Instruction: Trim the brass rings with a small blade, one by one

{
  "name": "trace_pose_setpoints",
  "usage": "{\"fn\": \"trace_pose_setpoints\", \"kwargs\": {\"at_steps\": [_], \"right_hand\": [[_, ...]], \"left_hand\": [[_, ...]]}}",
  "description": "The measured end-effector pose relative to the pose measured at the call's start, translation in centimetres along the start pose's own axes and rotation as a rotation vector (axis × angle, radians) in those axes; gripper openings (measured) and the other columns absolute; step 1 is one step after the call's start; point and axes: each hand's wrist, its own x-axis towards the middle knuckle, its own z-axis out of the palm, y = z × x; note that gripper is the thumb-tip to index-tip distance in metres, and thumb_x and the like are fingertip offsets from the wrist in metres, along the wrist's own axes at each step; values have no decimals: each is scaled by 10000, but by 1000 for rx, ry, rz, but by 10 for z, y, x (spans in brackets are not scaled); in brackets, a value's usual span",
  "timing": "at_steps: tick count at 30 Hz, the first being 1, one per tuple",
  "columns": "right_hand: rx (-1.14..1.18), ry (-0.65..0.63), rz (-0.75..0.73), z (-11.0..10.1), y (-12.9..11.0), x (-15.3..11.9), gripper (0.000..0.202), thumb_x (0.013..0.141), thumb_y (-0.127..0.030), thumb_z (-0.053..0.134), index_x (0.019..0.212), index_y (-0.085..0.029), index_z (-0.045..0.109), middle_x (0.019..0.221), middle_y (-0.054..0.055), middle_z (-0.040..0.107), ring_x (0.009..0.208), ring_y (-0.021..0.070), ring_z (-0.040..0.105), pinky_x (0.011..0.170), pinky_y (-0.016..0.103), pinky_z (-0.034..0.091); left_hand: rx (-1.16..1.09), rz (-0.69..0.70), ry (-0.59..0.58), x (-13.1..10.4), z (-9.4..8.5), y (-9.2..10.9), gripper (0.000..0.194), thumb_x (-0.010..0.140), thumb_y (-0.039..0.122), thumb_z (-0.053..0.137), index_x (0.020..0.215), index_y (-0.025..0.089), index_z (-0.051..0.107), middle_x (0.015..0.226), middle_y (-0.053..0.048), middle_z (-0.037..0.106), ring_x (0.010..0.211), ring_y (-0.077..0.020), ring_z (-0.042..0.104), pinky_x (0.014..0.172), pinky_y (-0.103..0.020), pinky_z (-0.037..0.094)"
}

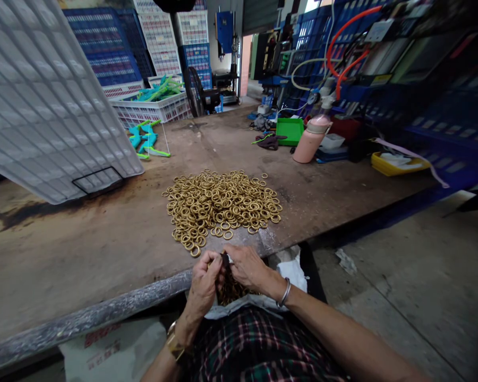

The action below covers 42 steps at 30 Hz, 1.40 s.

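1. A small dark piece (225,260) is at the near edge of the counter (103,249), pinched between both hands; its shape is too hidden to tell.
2. The left hand (204,284), below a gold watch (176,344), has its fingers closed on the piece; the right hand (246,268), above a silver bangle (284,292), grips it from the right.
3. Just below them, an open bag (255,301) holds more brass-coloured rings (235,291); the hands cover part of its mouth.
4. Just beyond the hands, a broad heap of rings (223,199) lies on the counter, between them and everything farther off.
5. To the left, a large pale crate (43,95) stands tilted, blocking the view of the far left; toy bows (148,142) lie just beside it, with a filled white basket (159,112) behind.
6. Far right of the heap are a pink bottle (308,144), a green tray (290,131), a dark cloth (269,140) and a yellow tray (394,165).
7. Farthest back, blue crates (99,40) are stacked left of a blue machine (224,32).
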Motion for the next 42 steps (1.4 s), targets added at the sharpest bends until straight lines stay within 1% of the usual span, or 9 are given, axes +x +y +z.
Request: {"fn": "trace_pose_setpoints", "kwargs": {"at_steps": [11,15,17,20,22,28,35,39,42], "right_hand": [[-55,-24,46,2,-3,1,277,744,-104,383,985,-137,518,866,103,646,736,185,584,609,265,324],[-41,-47,2,6,3,3,244,752,-120,410,967,-131,524,806,97,655,722,190,598,594,259,331],[-66,-42,40,6,9,6,248,765,-118,401,980,-129,525,808,105,658,727,196,607,596,261,341],[-127,4,156,2,17,12,268,780,-105,387,1020,-122,506,839,120,659,743,204,615,610,269,359],[-144,54,190,0,21,18,269,790,-116,400,1045,-131,483,861,112,656,773,204,614,634,269,372],[-199,161,250,4,22,34,245,856,-271,416,1081,-176,427,1010,115,609,857,207,601,680,280,397],[-236,156,257,5,19,38,232,846,-246,395,1067,-202,446,989,83,571,801,205,600,637,291,413],[-243,159,226,2,18,32,263,827,-183,396,1082,-220,451,1005,72,542,765,194,593,615,287,406],[-216,159,210,3,21,29,264,823,-150,381,1068,-212,457,1009,71,523,741,173,574,616,279,397]], "left_hand": [[71,44,42,1,-1,0,351,736,502,560,664,189,418,520,76,440,392,-38,367,374,-150,276],[96,61,32,-4,-1,2,365,722,511,574,642,185,434,499,72,440,393,-42,371,379,-155,283],[92,47,-2,-10,1,6,371,713,512,588,631,182,440,487,70,439,384,-41,364,372,-157,277],[-22,0,-112,-18,8,15,361,702,491,615,635,183,440,496,62,460,376,-42,368,353,-158,269],[-170,-49,-141,-19,11,19,355,693,476,630,649,188,428,526,60,476,380,-42,372,340,-155,259],[-379,-144,-26,-5,5,12,330,688,438,641,692,161,461,684,13,556,426,-33,410,339,-143,245],[-504,-233,-64,-3,-5,7,291,654,301,681,867,197,513,646,35,552,449,-54,459,356,-135,255],[-592,-297,-5,0,-8,9,259,616,301,713,756,150,556,656,0,566,504,-63,497,354,-121,263],[-610,-288,26,3,-10,8,236,588,258,734,689,140,557,683,-23,593,541,-75,515,350,-117,265]]}}
